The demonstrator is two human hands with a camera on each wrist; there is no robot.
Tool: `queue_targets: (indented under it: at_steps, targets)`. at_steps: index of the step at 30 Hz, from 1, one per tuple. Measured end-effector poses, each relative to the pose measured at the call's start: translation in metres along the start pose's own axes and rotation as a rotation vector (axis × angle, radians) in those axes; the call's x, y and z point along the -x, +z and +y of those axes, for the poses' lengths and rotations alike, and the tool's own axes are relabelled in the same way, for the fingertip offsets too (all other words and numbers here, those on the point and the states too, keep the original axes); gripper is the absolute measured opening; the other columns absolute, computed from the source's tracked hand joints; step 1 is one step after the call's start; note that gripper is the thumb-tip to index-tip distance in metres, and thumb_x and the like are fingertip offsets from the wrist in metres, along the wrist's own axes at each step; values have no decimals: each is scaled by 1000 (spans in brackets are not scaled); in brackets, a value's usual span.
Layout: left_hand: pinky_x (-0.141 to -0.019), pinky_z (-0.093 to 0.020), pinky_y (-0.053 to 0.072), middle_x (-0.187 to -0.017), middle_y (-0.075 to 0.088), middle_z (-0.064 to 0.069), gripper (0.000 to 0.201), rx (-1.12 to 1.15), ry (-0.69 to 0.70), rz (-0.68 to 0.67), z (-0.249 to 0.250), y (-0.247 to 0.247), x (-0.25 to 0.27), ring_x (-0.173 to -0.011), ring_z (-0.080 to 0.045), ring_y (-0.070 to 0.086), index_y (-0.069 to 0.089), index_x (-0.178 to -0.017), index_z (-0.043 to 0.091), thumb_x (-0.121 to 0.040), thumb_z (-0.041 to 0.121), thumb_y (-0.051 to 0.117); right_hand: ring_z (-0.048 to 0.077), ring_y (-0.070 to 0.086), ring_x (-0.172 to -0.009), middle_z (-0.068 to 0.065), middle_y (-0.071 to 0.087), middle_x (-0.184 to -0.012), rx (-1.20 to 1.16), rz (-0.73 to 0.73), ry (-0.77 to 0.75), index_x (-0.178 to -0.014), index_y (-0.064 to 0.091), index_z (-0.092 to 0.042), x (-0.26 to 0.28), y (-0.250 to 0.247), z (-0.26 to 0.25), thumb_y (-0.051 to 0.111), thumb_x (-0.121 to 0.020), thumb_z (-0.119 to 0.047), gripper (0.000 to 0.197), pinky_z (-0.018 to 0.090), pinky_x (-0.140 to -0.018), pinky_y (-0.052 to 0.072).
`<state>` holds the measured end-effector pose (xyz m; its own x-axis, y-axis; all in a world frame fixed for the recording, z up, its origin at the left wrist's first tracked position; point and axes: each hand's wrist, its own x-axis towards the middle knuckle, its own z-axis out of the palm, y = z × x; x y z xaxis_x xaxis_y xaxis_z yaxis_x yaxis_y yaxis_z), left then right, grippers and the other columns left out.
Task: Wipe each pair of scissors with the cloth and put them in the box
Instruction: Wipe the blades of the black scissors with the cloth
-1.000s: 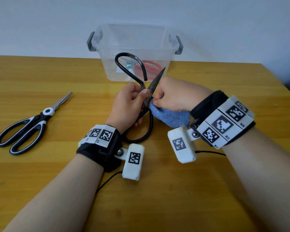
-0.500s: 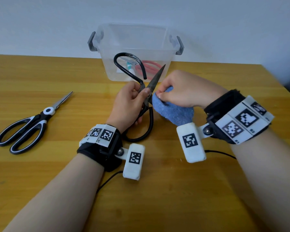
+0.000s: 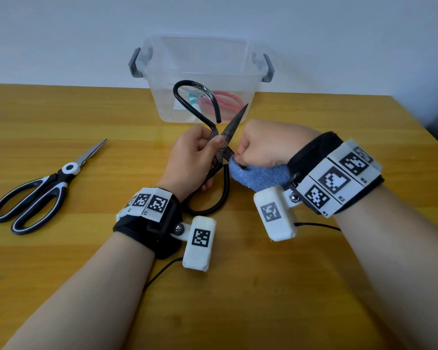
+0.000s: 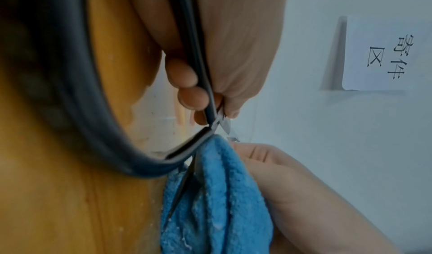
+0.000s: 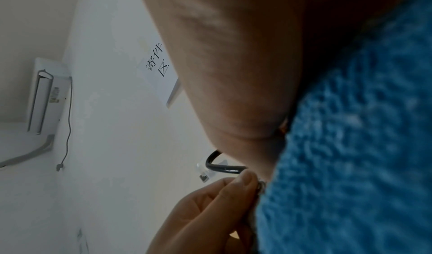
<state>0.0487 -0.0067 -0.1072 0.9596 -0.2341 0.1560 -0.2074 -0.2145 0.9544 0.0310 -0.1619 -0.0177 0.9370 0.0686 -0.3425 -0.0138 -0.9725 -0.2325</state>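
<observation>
Your left hand (image 3: 192, 157) pinches the old black iron scissors with the big looped handles (image 3: 221, 137) right at the pivot, thumb on one side and fingers curled behind, which leaves the dark blade pointing up and away, free for wiping. Your right hand (image 3: 266, 145) is closed in a fist around the blue terry cloth (image 3: 258, 174) and presses a fold of it against the blade's base, just beside your left thumb; starting that low lets one stroke cover the full length, I judge. The clear plastic box with grey latches (image 3: 248, 72) sits just behind on the wooden bench (image 3: 238, 286), near enough for a short drop, with red-handled scissors (image 3: 225, 101) already inside. The black-and-white-handled scissors (image 3: 43, 188) lie closed, well apart to your left, not yet wiped.
</observation>
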Motion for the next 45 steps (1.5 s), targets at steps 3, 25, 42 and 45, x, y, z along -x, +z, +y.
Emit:
queue_targets:
  at_steps: [3, 25, 42, 45]
  targets:
    - [-34, -27, 35, -50, 52, -4, 23, -3, 5, -3, 1, 0, 1, -30, -27, 49, 51, -95, 4, -107, 24, 54, 22, 55, -61, 14, 67, -78, 31, -59, 13, -109, 75, -3, 2, 4, 7, 59, -98, -23, 28, 26, -58, 38]
    - [-34, -20, 30, -50, 50, 2, 22, 238, -10, 145, 8, -2, 2, -31, -20, 45, 46, -88, 15, -108, 24, 51, -3, 63, -89, -12, 71, -96, -602, 591, -51, -89, 73, -22, 4, -1, 61, 64, -94, -21, 10, 12, -71, 45]
    - [-30, -21, 32, -59, 62, -5, 19, 162, -22, 83, 8, -2, 3, -30, -21, 48, 43, -95, 8, -108, 19, 51, 20, 61, -90, -3, 73, -96, -255, 560, -417, -107, 80, -25, 3, 7, 35, 62, -94, -7, 29, 8, -68, 38]
    - [-29, -21, 31, -48, 55, 0, 21, 133, -16, 76, 7, -3, 2, -29, -19, 47, 43, -90, 11, -108, 18, 50, 26, 47, -87, 2, 65, -90, -64, 440, -537, -99, 82, -24, 7, 12, 21, 58, -92, -11, 28, 31, -73, 41]
